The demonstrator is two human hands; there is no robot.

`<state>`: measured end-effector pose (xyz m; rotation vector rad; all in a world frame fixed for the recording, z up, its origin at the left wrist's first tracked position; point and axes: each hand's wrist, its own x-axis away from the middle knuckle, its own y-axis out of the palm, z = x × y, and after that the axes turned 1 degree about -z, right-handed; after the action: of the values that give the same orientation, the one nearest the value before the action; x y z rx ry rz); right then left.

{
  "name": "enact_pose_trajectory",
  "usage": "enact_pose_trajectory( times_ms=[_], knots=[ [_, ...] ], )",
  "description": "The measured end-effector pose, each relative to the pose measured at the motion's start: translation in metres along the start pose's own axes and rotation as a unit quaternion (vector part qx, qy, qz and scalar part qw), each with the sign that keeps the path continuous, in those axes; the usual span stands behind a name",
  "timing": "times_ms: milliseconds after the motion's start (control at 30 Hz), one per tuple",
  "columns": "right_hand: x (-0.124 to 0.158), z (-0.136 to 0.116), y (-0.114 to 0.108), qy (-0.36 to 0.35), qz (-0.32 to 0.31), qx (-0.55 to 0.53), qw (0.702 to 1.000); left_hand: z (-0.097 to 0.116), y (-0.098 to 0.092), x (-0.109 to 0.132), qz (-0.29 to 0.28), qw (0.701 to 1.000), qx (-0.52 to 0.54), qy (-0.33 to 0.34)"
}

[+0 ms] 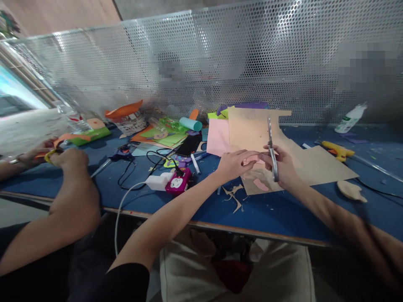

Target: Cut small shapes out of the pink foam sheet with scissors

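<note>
My left hand pinches a small pink piece of craft sheet between thumb and fingers. Metal scissors are in my right hand, with the blades pointing up and away and the handle hanging down over the fingers. The right fingertips are close to the pink piece; whether they touch it I cannot tell. Below both hands lies a large beige sheet on the blue table. A second pink cutout rests on a beige part near the front.
Beige scraps and a magenta power adapter lie left of centre, near a black phone. A yellow glue gun and white bottle stand right. Another person's hands hold yellow-handled scissors and orange material at left. Perforated metal backs the table.
</note>
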<state>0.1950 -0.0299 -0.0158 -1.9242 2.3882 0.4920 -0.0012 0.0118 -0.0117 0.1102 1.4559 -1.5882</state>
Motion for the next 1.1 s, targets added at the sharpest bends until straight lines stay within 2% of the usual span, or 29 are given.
enact_pose_trajectory(
  times_ms=[133,267,333,467,567,733,900,1000,1100],
  knots=[
    [-0.002,0.001,-0.002,0.001,0.016,0.020,1.000,0.002,-0.003,0.000,-0.014,0.998,0.061,-0.001],
    [-0.001,-0.002,-0.002,-0.005,0.006,0.045,0.999,0.006,-0.006,-0.002,-0.031,0.982,0.173,-0.068],
    [-0.001,-0.003,-0.001,0.000,0.002,0.028,1.000,0.007,-0.004,-0.004,-0.021,0.965,0.244,-0.097],
    [-0.001,-0.003,-0.001,0.003,0.000,-0.004,1.000,0.007,0.002,-0.005,0.021,0.909,0.385,-0.157],
    [-0.003,-0.002,-0.002,-0.002,0.002,0.016,1.000,0.006,0.006,-0.005,0.019,0.889,0.425,-0.170],
    [-0.002,-0.003,-0.003,-0.023,0.008,0.026,0.999,0.006,0.007,-0.002,-0.028,0.900,0.404,-0.162],
    [0.002,-0.007,-0.003,-0.025,-0.033,0.041,0.998,0.012,-0.001,0.000,-0.105,0.937,0.307,-0.132],
    [0.003,-0.009,-0.003,-0.027,-0.047,0.057,0.997,0.016,-0.004,0.000,-0.100,0.940,0.301,-0.126],
    [0.001,-0.012,-0.008,-0.057,-0.077,0.112,0.989,0.015,-0.005,-0.002,-0.046,0.919,0.363,-0.146]
  ],
)
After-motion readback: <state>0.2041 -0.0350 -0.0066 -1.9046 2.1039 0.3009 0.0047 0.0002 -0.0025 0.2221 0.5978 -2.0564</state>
